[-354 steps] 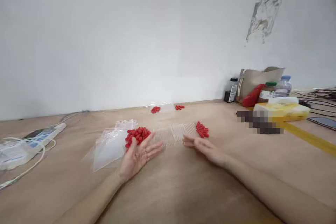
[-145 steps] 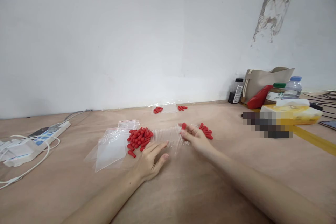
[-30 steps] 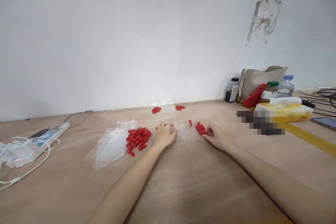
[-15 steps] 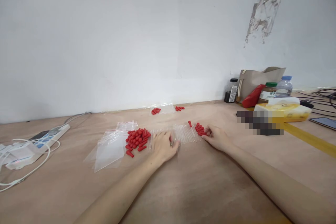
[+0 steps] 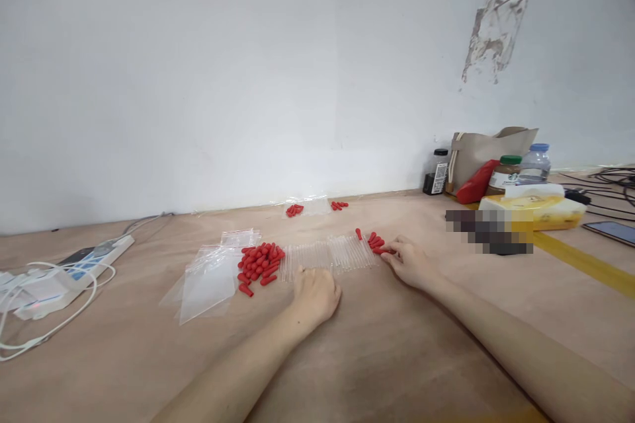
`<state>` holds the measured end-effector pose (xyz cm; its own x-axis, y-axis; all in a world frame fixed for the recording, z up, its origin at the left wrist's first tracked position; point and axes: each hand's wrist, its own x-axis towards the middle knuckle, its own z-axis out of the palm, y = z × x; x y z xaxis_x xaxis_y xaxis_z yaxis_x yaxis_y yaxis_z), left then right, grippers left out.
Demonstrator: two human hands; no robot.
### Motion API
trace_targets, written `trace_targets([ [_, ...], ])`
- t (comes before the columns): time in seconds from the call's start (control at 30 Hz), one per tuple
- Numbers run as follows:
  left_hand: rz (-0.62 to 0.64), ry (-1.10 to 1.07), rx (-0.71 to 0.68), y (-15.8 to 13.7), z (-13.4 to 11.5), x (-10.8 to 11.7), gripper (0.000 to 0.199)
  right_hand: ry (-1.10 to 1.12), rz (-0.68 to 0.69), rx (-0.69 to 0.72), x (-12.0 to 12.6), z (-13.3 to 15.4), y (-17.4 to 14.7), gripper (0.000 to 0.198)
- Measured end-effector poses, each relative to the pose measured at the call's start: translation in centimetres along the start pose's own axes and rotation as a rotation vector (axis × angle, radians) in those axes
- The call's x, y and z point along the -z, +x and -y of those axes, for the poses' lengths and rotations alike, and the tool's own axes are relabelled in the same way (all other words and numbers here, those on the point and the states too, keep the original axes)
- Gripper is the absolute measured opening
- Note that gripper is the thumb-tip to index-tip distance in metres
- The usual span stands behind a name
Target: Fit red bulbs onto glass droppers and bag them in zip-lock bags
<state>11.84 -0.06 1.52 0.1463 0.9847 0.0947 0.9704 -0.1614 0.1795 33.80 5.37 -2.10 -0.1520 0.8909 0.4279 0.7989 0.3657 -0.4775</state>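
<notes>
My left hand rests on the table with its fingers curled under, at the near ends of a row of thin clear dropper tubes; anything inside it is hidden. My right hand pinches a red rubber dropper bulb at the near end of a small group of bulbs. Another row of clear tubes lies between the hands, with a single red bulb at its far edge. To the left of the tubes is a bigger pile of red bulbs.
Clear zip bags lie left of the pile. Against the wall are another clear bag and more red bulbs. A power strip with cables is at far left. Bottles, a beige bag and a tissue pack stand right.
My left hand has drawn back toward me off the tubes, and its fingers have curled in. My right hand stays by the small group of bulbs, barely shifted.
</notes>
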Motion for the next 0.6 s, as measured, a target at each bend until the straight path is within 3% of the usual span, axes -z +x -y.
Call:
trace_targets([
  [0.13,-0.005,0.119,-0.088,-1.2,1.5,1.3,0.022,0.124,-0.056,0.099,-0.2,0.9,-0.5,0.019],
  [0.27,0.014,0.185,-0.191,-2.6,4.5,3.1,0.025,0.269,-0.068,0.115,-0.3,2.7,-1.1,0.014],
  [0.4,0.015,0.018,-0.325,-2.7,7.4,3.6,0.021,0.389,0.016,0.107,-0.6,4.9,-1.5,0.011],
  [0.47,-0.051,-0.088,-0.408,-2.1,8.3,3.0,0.019,0.396,0.034,0.142,-1.0,6.0,-1.4,0.013],
  [0.6,-0.309,-0.211,-0.552,-0.8,8.9,1.1,0.021,0.393,0.027,0.218,-2.2,7.3,-1.0,0.013],
])
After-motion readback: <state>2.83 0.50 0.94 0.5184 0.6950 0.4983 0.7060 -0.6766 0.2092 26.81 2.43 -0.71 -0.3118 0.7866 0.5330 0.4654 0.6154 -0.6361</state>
